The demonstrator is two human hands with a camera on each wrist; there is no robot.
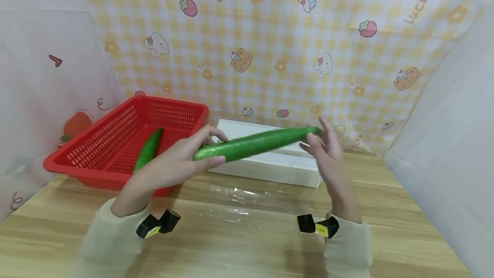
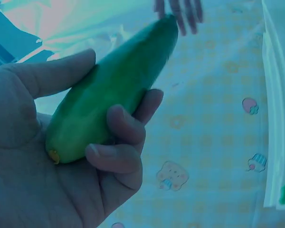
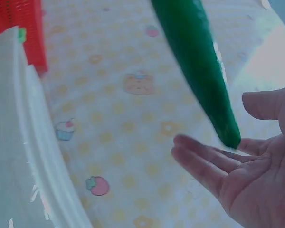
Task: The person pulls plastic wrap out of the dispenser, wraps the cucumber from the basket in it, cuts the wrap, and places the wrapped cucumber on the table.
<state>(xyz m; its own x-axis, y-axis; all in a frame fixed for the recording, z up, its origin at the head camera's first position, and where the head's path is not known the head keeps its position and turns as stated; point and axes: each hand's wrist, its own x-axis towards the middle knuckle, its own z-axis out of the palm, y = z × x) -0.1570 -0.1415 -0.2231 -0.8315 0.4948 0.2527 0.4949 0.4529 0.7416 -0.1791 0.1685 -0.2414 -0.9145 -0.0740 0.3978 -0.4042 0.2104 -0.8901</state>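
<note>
A long green cucumber (image 1: pixel 256 144) is held up above the table, its far end tilted slightly up to the right. My left hand (image 1: pixel 189 153) grips its thick end, thumb on the near side and fingers curled round it, as the left wrist view shows with the cucumber's pale stub end (image 2: pixel 53 156) at the palm. My right hand (image 1: pixel 328 153) is at the narrow tip; in the right wrist view its fingers (image 3: pixel 204 161) are spread and the thumb stands apart from the cucumber. A clear plastic film (image 1: pixel 235 213) lies on the table below, glinting.
A red basket (image 1: pixel 92 175) at the left holds another green cucumber (image 1: pixel 148 151). Behind the held cucumber lies a long white box (image 1: pixel 266 170), with a small green piece (image 3: pixel 22 35) at one end. A patterned cloth (image 1: pixel 270 55) hangs behind the wooden table (image 1: pixel 401 226).
</note>
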